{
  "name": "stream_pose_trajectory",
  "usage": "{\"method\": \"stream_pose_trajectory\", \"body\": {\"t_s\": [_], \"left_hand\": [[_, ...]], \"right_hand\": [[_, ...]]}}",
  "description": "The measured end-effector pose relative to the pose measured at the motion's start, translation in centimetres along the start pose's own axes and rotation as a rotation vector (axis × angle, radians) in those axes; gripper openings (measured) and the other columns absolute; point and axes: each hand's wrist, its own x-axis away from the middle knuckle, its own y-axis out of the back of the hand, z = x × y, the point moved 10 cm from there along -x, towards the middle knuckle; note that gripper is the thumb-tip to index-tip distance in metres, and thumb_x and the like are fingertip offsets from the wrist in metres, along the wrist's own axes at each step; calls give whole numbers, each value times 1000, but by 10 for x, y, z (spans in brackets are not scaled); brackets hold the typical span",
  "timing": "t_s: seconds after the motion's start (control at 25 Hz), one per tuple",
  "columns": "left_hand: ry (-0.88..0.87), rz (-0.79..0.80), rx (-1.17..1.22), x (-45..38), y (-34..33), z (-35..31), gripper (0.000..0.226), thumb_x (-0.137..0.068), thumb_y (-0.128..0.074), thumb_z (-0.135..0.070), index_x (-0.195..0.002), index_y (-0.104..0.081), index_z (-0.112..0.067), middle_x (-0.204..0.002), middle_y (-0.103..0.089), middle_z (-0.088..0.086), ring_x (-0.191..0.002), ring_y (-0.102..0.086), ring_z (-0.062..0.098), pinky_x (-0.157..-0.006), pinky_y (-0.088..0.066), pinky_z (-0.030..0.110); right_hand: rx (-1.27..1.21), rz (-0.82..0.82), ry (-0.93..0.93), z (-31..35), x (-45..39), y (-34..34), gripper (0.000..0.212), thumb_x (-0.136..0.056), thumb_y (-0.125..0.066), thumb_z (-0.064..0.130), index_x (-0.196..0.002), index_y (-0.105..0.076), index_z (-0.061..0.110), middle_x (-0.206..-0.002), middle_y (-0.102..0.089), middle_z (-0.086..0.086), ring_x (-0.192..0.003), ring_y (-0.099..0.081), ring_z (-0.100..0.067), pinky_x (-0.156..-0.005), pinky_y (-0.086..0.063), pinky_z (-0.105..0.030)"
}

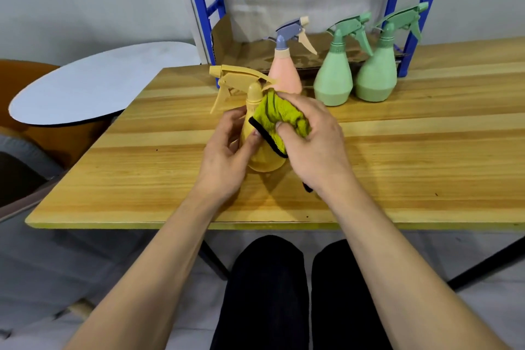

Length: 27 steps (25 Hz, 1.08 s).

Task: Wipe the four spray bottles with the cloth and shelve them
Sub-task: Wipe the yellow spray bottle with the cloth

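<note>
Left hand [227,150] grips yellow bottle [262,145], right hand [309,136] clutches cloth [279,116] at frame centre; hard rubbing could tip it

Both forearms extended; left grip [227,148] curled, right grip [315,139] curled, pinching.

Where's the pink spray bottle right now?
The pink spray bottle stands near the table's far edge, directly behind the yellow bottle being wiped, with two green bottles on its right.

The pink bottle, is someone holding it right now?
No, the pink bottle stands alone on the table; both hands are on the yellow bottle.
</note>
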Motion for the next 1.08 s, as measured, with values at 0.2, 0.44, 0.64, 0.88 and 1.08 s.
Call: {"method": "stream_pose_trajectory", "body": {"t_s": [0.2,0.44,0.64,0.88,1.08], "left_hand": [[8,-57,24,2,-1,-3,40,-97,-66,-43,-132,-56,-27,-128,-69,-3,-123,-63,14,-104,-53,50],[93,-303,-165,11,3,-4,58,-81,-72,-67,-127,-52,-39,-125,-61,-9,-121,-59,15,-105,-51,44],[248,-311,-338,7,6,-16,82,-71,-80,-67,-137,-47,-30,-126,-51,-2,-117,-46,15,-99,-45,38],[230,110,43,-1,9,-12,45,-107,-51,-23,-151,-46,-28,-129,-60,-26,-114,-54,-16,-94,-41,5],[52,97,11,-3,0,-18,35,-100,-63,-9,-133,-61,-20,-126,-69,-3,-116,-66,6,-97,-54,24]], "right_hand": [[202,26,-83,-39,21,-1,42,-88,-61,20,-130,-63,27,-126,-57,-1,-114,-54,-16,-100,-38,-25],[311,26,-110,-49,31,-1,52,-89,-63,27,-140,-53,31,-149,-44,-1,-136,-42,-25,-110,-34,-35],[241,-22,-85,-51,34,6,49,-89,-62,25,-137,-55,31,-137,-51,0,-127,-49,-21,-101,-36,-27],[-37,-126,-131,-48,30,24,45,-91,-65,25,-129,-58,46,-124,-60,10,-117,-56,-8,-102,-46,-32],[-77,-148,40,13,3,30,46,-88,-72,24,-128,-64,44,-127,-58,13,-114,-53,5,-103,-45,-20]]}}
